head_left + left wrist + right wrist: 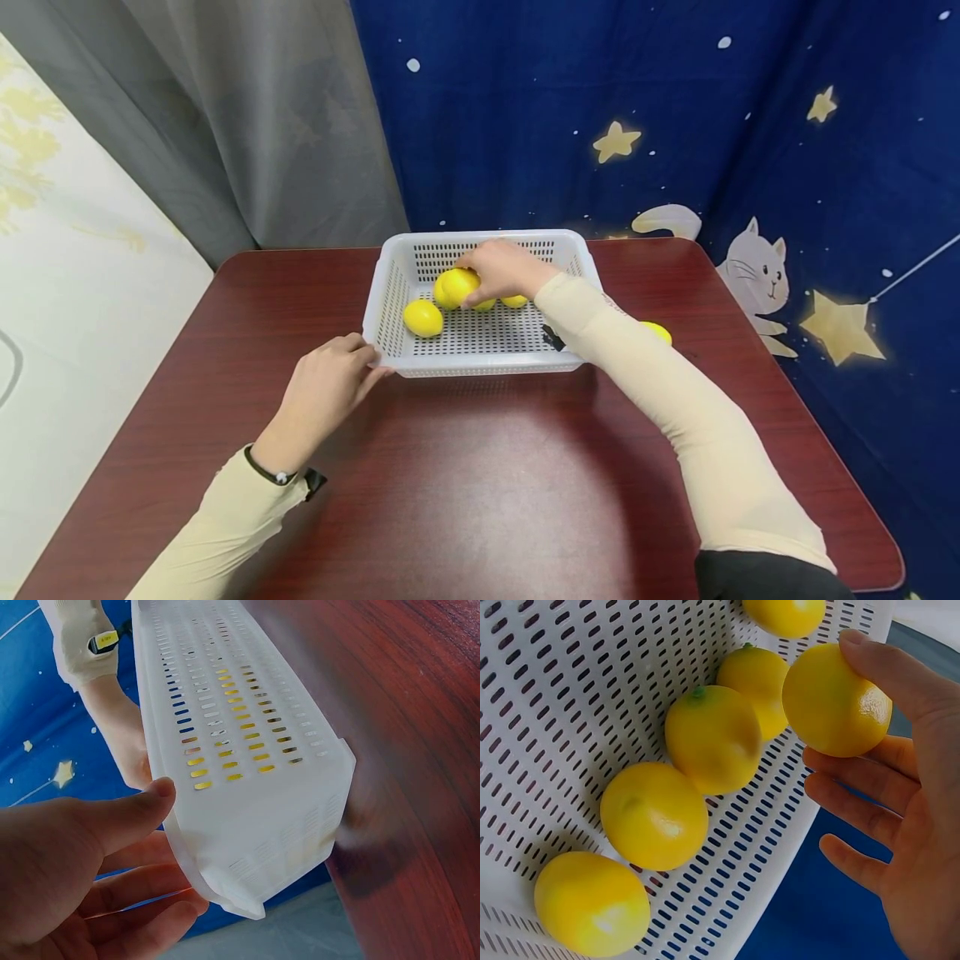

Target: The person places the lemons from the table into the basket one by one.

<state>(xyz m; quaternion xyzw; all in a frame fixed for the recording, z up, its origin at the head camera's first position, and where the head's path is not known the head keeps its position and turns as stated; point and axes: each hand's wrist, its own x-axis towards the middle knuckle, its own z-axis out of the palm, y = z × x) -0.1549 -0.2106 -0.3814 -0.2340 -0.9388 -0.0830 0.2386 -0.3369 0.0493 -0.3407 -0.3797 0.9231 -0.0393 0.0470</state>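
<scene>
A white perforated plastic basket [480, 360] stands at the far side of the table, with several yellow lemons [654, 816] in it. My left hand [330, 379] grips the rim at the basket's near left corner; in the left wrist view the thumb [142, 814] presses the near side and the fingers lie on the other. Inside the basket's outline, my right hand [501, 268] holds one lemon [836, 700] between thumb and fingers, above the others. A separate lemon [423, 318] lies near the basket's left wall.
Another lemon [657, 332] sits on the dark red table [480, 500] right of the basket, partly hidden by the right sleeve [675, 392]. Behind the table hang a grey curtain [285, 125] and a blue curtain [525, 125] with stars.
</scene>
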